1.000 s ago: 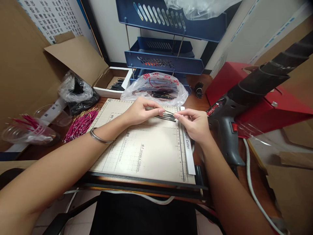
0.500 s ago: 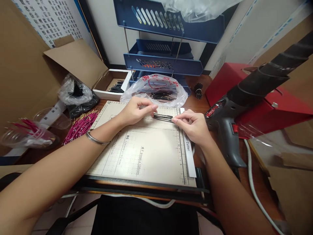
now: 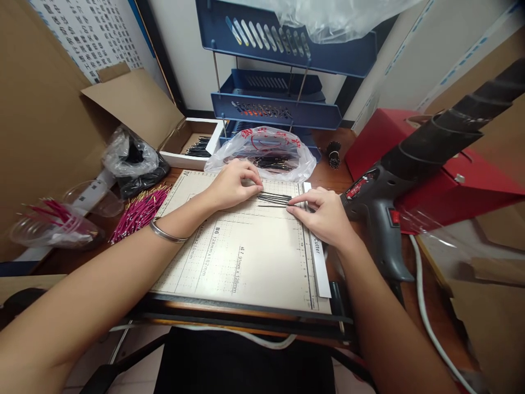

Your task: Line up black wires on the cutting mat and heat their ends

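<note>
Several thin black wires [image 3: 275, 199] lie side by side on the cream paper cutter board [image 3: 266, 257], near its back edge. One of them lies slightly apart, nearer the front. My left hand [image 3: 238, 186] is at their left ends, thumb and forefinger pinched together on the wire ends. At the right ends is my right hand [image 3: 322, 214], its thumb and forefinger closed on the wires beside the white strip of the cutter. A clear plastic bag [image 3: 301, 161] with more black wires in it stands just behind the board.
Magenta wires [image 3: 141, 212] are piled left of the board, near a plastic cup [image 3: 71, 230]. Behind are an open carton [image 3: 176, 158] and blue trays [image 3: 274, 109]. A heat gun [image 3: 383, 219] and a red box [image 3: 369, 137] stand at the right.
My left thumb and forefinger have come together at the wire ends. The wires are more spread, with one now separate at the front. The view has shifted slightly.
</note>
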Action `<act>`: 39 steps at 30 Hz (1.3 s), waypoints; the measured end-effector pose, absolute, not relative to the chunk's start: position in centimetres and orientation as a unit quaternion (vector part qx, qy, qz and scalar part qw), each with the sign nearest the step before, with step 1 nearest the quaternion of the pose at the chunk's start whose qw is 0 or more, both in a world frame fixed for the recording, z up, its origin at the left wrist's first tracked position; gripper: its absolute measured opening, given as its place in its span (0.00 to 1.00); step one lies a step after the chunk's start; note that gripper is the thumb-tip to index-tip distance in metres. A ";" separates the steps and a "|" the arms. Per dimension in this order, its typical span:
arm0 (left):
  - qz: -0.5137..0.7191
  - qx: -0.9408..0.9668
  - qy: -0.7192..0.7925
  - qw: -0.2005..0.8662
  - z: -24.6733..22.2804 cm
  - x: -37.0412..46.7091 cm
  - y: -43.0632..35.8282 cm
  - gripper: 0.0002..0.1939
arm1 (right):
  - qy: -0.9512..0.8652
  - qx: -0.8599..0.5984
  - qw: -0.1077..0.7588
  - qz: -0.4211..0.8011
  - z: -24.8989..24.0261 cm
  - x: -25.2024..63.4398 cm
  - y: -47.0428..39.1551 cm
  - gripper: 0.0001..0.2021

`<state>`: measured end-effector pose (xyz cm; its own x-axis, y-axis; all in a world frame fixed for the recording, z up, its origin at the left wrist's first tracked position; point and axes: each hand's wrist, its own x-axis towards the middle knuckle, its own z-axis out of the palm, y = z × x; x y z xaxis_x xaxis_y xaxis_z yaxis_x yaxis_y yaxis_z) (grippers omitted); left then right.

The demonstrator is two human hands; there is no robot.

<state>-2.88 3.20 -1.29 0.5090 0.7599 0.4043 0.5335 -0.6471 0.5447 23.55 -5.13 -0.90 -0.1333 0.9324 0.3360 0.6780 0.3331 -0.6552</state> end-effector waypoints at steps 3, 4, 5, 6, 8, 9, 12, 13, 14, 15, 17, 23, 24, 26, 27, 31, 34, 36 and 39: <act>0.305 0.853 0.377 0.192 -1.3 -3.0 3.3 0.05 | -0.720 -0.549 0.381 0.188 -1.0 23.8 -5.0 0.04; 0.302 0.855 0.372 0.196 -1.3 -3.0 3.3 0.05 | -0.718 -0.547 0.387 0.189 -1.1 23.9 -5.0 0.04; 0.298 0.858 0.368 0.200 -1.3 -3.1 3.4 0.04 | -0.717 -0.544 0.393 0.188 -1.2 23.9 -4.9 0.05; 0.295 0.860 0.363 0.202 -1.3 -3.2 3.5 0.04 | -0.715 -0.542 0.399 0.187 -1.3 24.0 -4.9 0.05; 0.291 0.863 0.359 0.205 -1.3 -3.2 3.6 0.05 | -0.708 -0.544 0.411 0.184 -1.5 24.1 -4.7 0.06; 0.287 0.864 0.359 0.207 -1.3 -3.3 3.6 0.05 | -0.703 -0.547 0.415 0.185 -1.6 24.1 -4.7 0.06; 0.277 0.868 0.356 0.207 -1.4 -3.1 3.4 0.09 | -0.689 -0.561 0.419 0.189 -1.8 24.1 -4.6 0.07; 0.278 0.870 0.353 0.204 -1.4 -3.0 3.3 0.09 | -0.685 -0.563 0.424 0.186 -1.8 24.1 -4.5 0.07; 0.284 0.870 0.350 0.199 -1.3 -2.8 3.2 0.10 | -0.683 -0.561 0.430 0.181 -1.9 24.1 -4.6 0.06; 0.294 0.870 0.347 0.192 -1.3 -2.6 3.1 0.10 | -0.684 -0.558 0.438 0.173 -1.9 24.1 -4.6 0.06; 0.323 0.865 0.343 0.174 -1.3 -2.3 2.9 0.10 | -0.687 -0.545 0.454 0.156 -1.9 24.1 -4.6 0.07; 0.377 0.855 0.329 0.136 -0.9 -1.8 2.1 0.10 | -0.695 -0.516 0.467 0.181 -2.1 23.9 -4.6 0.13; 0.376 0.857 0.328 0.132 -0.8 -1.8 2.0 0.10 | -0.697 -0.512 0.468 0.183 -2.0 23.8 -4.6 0.11; 0.377 0.859 0.323 0.127 -0.6 -1.7 1.8 0.10 | -0.702 -0.504 0.471 0.176 -1.9 23.7 -4.6 0.08; 0.382 0.858 0.318 0.128 -0.5 -1.5 1.6 0.10 | -0.704 -0.501 0.472 0.172 -1.8 23.6 -4.7 0.07; 0.429 0.822 0.328 0.180 -0.1 -0.6 0.6 0.10 | -0.707 -0.485 0.487 0.165 -1.7 23.7 -4.8 0.08; 0.429 0.785 0.362 0.261 0.1 0.3 -0.4 0.14 | -0.703 -0.465 0.512 0.169 -1.9 23.7 -4.9 0.07; 0.409 0.770 0.373 0.317 0.2 0.7 -0.9 0.14 | -0.701 -0.459 0.519 0.169 -2.1 23.6 -4.8 0.07; 0.404 0.739 0.381 0.381 0.4 1.1 -1.2 0.15 | -0.701 -0.445 0.530 0.170 -2.2 23.4 -4.6 0.07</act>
